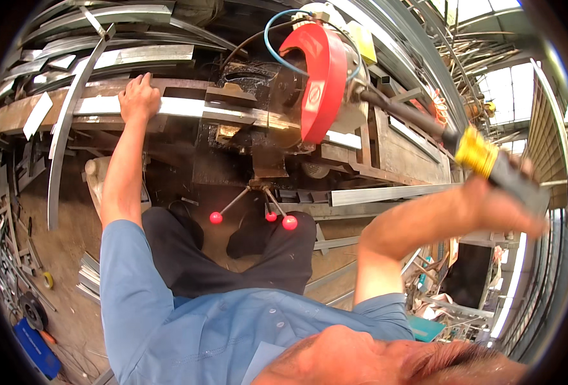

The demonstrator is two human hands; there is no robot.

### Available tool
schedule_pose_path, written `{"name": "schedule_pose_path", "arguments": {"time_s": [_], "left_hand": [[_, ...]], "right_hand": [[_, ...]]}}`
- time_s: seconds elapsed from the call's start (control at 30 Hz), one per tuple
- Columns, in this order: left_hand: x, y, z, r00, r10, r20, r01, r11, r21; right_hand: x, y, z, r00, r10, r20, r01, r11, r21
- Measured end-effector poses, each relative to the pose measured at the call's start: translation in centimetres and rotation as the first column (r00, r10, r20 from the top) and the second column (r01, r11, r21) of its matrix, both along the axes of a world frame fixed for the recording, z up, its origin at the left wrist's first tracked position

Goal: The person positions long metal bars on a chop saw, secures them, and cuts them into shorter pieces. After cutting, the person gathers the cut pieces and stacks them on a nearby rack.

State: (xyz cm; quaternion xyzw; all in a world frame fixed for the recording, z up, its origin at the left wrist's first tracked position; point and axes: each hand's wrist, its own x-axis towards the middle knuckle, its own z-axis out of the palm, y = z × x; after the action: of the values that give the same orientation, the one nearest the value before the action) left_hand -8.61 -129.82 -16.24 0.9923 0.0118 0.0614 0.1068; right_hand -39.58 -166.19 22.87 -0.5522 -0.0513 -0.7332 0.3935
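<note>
Worker at a cut-off saw, as I view it remotely through the head camera. Nearest me, the blue shirt (232,327) spans the lower edge, above it the dark trousers (232,269), knees apart. From the right sleeve I trace the upper arm rising to a sharply bent elbow; the forearm then runs outward to the right. The right hand (502,199) is motion-blurred; I read it as closed around the black handle (521,183), just below a yellow wrapping (476,152), though I cannot separate every finger. From the left sleeve, the other arm reaches forward, nearly straight. Between the arms I note a clamp handle (258,186) with pink-red knobs (290,222).

Farther off, the left hand (140,99) lies palm down across the pale metal bar (101,106), fingers lightly bent and pointing away; I cannot tell how firmly it grips. The bar lies crosswise through the clamp block (232,95) and reappears right of the red guard (322,83), to whose machine the handle's dark lever (406,115) leads. Beyond, I see stacked metal lengths (143,56).
</note>
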Motion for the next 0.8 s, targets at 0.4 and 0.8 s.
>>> {"name": "schedule_pose_path", "arguments": {"time_s": [0.4, 0.8], "left_hand": [[-0.4, -0.5, 0.3, 0.999, -0.016, 0.031, 0.016, 1.0, -0.022], [-0.5, -0.4, -0.6, 0.995, -0.045, 0.09, 0.045, 0.999, -0.003]], "right_hand": [[19.3, -6.3, 10.0, 0.788, 0.332, -0.519, -0.48, 0.858, -0.18], [18.4, -6.7, 3.1, 0.734, 0.348, -0.583, -0.457, 0.888, -0.045]]}}
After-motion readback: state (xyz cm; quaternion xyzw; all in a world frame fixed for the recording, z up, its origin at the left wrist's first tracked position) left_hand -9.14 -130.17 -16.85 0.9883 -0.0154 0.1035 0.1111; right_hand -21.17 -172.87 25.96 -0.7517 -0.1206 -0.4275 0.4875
